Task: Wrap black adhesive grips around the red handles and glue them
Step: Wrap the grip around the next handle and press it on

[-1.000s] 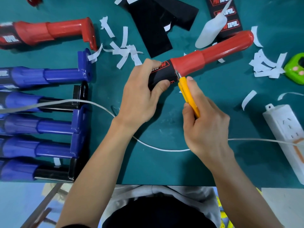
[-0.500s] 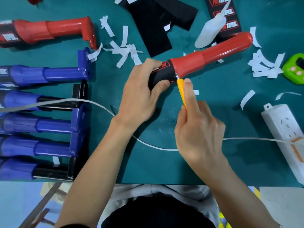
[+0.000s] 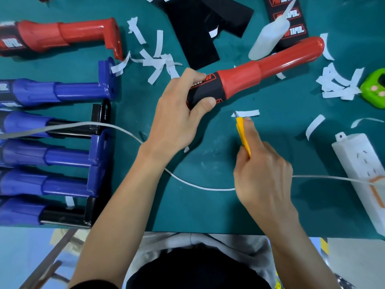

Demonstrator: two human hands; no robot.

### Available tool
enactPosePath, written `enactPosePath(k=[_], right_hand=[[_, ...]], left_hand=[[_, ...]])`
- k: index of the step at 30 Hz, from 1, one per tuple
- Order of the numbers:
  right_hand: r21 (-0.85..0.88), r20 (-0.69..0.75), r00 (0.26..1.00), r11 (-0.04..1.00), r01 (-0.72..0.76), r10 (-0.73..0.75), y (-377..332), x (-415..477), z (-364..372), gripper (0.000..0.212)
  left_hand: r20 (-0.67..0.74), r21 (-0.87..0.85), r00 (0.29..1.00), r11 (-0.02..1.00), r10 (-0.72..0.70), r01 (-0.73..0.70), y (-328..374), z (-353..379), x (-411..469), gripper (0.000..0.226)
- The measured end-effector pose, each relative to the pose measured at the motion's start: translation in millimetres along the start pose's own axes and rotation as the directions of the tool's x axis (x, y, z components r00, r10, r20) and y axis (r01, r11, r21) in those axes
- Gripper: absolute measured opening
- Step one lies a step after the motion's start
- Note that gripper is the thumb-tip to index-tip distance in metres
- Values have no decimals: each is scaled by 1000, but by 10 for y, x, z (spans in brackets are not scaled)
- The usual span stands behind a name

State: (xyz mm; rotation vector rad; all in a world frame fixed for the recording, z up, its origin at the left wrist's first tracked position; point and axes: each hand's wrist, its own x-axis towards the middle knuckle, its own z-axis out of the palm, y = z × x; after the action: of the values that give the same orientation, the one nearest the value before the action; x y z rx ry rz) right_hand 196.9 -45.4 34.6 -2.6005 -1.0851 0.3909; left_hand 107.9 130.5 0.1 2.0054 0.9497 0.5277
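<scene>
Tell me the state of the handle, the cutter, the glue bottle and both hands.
red handle: black grip wrapped on one end
left hand: grips the wrapped end
yellow cutter: blade tip out, off the handle, beside a white strip
right hand: holds the yellow cutter
glue bottle: lying on its side

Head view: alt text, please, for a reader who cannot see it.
A person's left hand grips the black-wrapped end of a red handle over a green mat, while the right hand holds a yellow knife clear of it, tip at a white paper strip. Blue handles lie in a row at left.
</scene>
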Motion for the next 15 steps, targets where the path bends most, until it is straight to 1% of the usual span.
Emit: enactPosePath(k=[2,4,6,7,8,12,15], right_hand=[[52,-86,996,998,16,-12,56,5,-67,59],[87,-219,976,996,25,-5,99,34,-171,56],[82,-321,947,997,10,17,200,141,-271,53],[63,-334,942,998,-1,22,275,215,-321,50],[27,-316,949,1000,-9,17,365,286,-370,47],[-112,-166,986,994,8,-27,634,428,-480,32],[-175,-26,999,984,16,-21,640,474,-440,34]], left_hand=[[4,-10,1000,1000,3,-3,10,2,-4,32],[0,-5,1000,1000,9,-9,16,-10,-3,33],[-15,-6,999,1000,30,-30,1,-13,-1,35],[-22,-9,999,999,50,-50,-6,-11,-1,37],[-26,-8,997,997,70,-71,-14,-8,1,39],[-23,-4,993,993,116,-116,-56,-22,29,40],[-22,-21,992,992,123,-124,-84,-34,48,38]])
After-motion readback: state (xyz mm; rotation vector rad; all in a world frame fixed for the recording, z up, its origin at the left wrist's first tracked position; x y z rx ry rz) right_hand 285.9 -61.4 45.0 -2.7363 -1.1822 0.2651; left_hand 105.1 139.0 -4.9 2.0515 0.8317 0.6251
